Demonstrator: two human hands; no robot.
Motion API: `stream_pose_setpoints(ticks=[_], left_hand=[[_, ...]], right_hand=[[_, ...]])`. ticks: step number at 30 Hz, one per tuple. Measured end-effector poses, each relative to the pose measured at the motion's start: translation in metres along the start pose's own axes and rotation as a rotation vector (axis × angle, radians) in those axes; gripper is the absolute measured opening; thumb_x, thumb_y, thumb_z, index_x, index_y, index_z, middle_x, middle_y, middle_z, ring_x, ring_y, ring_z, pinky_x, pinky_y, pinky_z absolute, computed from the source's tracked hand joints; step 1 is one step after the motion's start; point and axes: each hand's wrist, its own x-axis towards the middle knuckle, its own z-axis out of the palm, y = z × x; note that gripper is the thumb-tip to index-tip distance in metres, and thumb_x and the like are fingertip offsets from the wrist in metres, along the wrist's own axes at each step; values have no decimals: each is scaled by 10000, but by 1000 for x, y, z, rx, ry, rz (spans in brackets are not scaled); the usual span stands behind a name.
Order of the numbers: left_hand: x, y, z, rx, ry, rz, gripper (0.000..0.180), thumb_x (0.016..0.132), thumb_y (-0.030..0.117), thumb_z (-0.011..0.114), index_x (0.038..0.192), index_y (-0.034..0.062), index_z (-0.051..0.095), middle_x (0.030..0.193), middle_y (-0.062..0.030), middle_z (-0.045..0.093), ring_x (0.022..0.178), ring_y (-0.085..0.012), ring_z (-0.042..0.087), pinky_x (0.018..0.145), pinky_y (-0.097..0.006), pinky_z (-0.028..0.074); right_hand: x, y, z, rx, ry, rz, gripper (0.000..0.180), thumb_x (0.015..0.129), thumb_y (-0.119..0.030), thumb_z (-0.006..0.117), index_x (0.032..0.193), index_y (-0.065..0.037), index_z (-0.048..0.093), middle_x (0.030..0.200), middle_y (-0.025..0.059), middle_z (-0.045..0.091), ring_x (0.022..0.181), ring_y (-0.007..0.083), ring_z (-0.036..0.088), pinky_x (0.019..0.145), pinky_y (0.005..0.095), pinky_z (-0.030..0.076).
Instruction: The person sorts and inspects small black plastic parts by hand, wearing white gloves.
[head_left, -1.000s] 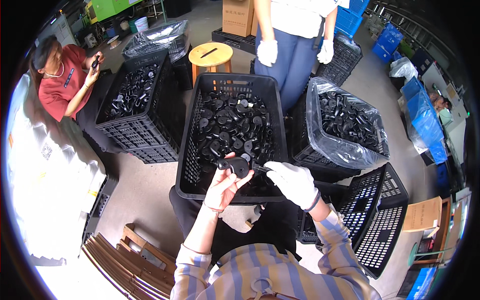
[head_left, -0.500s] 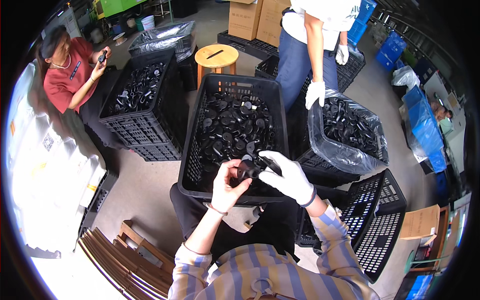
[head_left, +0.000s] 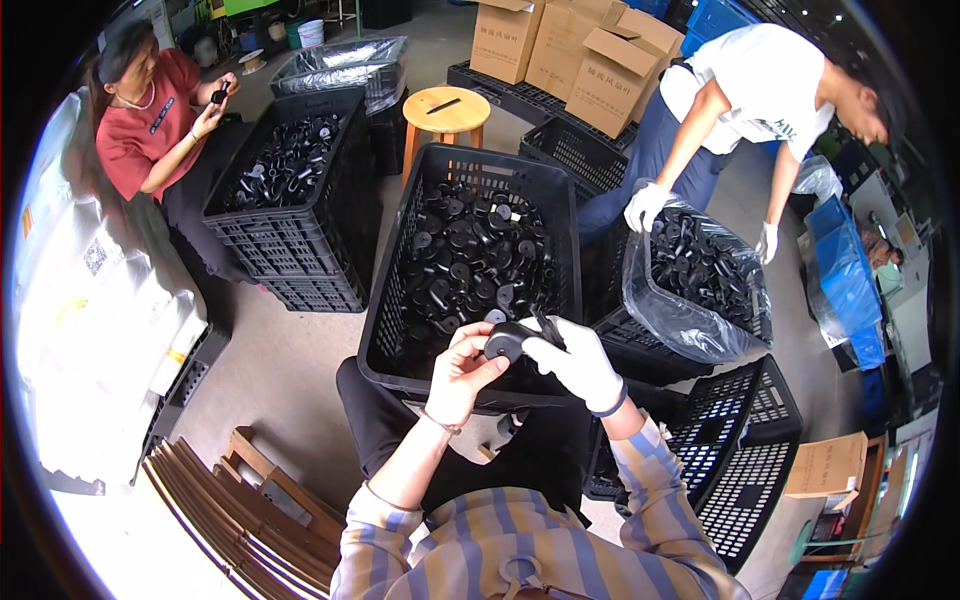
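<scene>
Over the near end of a black plastic crate (head_left: 372, 330), my bare left hand (head_left: 462, 378) grips a black plastic part with a round disc end (head_left: 506, 342). The disc faces me, between thumb and fingers. My right hand (head_left: 582, 368), in a white glove, is closed at the other side of this part. A narrow dark piece (head_left: 547, 330) shows at its fingers; whether it belongs to the part, I cannot tell. Below my hands, the crate holds a heap of similar black parts (head_left: 470, 250), with round discs and bent stems.
A co-worker in white gloves (head_left: 648, 205) bends over a plastic-lined crate (head_left: 690, 335) of black parts at the right. Another person (head_left: 150, 130) sits at the left by stacked crates (head_left: 290, 255). A wooden stool (head_left: 446, 108) stands ahead. Tilted empty crates (head_left: 725, 450) lie near right.
The part in my hands has turned so its flat disc faces me. The gloved co-worker has bent down and leaned right over the lined crate. My view has shifted slightly.
</scene>
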Motion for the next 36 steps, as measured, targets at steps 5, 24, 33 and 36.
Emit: stream_pose_setpoints(ticks=[5, 24, 33, 36], left_hand=[[-2, 1, 1, -18, 21, -46, 143, 652, -26, 633, 781, 14, 585, 1044, -30, 412, 901, -95, 453, 740, -208, 405], [-6, 6, -8, -638, -14, -422, 184, 744, -18, 519, 924, -10, 558, 1075, -48, 442, 946, -165, 501, 840, -307, 413], [-7, 3, -1, -508, -21, -250, 178, 732, -61, 514, 896, -18, 565, 1041, -32, 449, 910, -142, 512, 805, -258, 434], [-7, 3, -1, -519, 1, -255, 166, 731, -58, 517, 884, -17, 568, 1040, -28, 447, 902, -139, 515, 799, -255, 437]], right_hand=[[2, -2, -2, 6, 12, 47, 221, 745, -167, 576, 901, -10, 561, 598, -23, 493, 499, 26, 434, 449, 173, 348], [-7, -12, -15, -346, -200, -492, 181, 662, -17, 579, 839, -39, 553, 906, 91, 503, 764, 195, 534, 620, 270, 436], [-9, -13, -16, -355, -189, -420, 125, 691, -10, 546, 814, -32, 547, 951, 84, 489, 636, 141, 534, 519, 234, 427], [-7, -9, -15, -317, -184, -397, 131, 698, -2, 536, 826, -30, 546, 963, 80, 482, 618, 124, 529, 510, 227, 427]])
